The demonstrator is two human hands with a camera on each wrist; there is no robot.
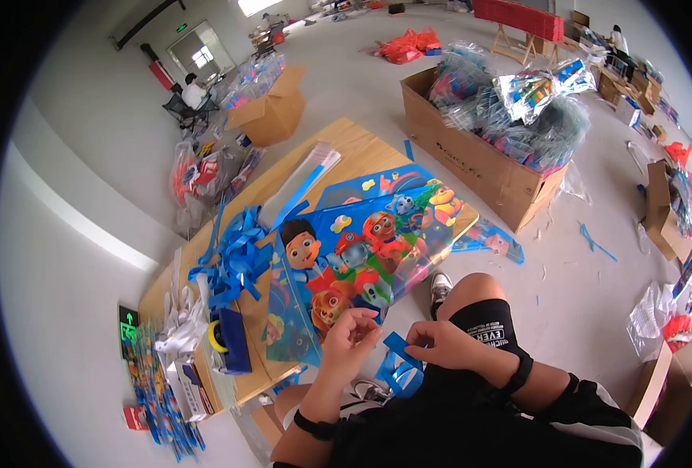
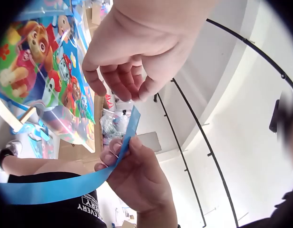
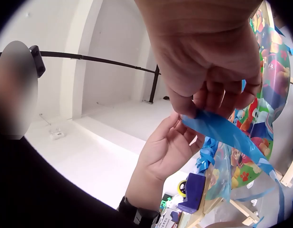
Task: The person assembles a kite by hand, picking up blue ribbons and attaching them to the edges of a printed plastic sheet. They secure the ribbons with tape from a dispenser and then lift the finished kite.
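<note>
My right hand point(image 1: 441, 345) pinches a blue plastic strip point(image 2: 130, 130) between thumb and fingers, close to one end. The rest of the strip hangs down between my legs in the head view. My left hand point(image 1: 349, 343) is beside it, fingers loosely bent, its fingertips near the strip's free end in the left wrist view, holding nothing. Just beyond both hands lies a stack of glossy printed cartoon sheets point(image 1: 354, 253) over the table's corner, partly overhanging. The right wrist view shows the strip point(image 3: 227, 133) curving away from my right thumb.
On the wooden table point(image 1: 346, 136) lie a heap of blue strips point(image 1: 241, 253), a blue tape dispenser point(image 1: 235, 343) and clear bags with a blue band point(image 1: 303, 183). A large carton point(image 1: 471, 160) of plastic-wrapped goods stands beyond. Another carton point(image 1: 276, 113) is behind the table.
</note>
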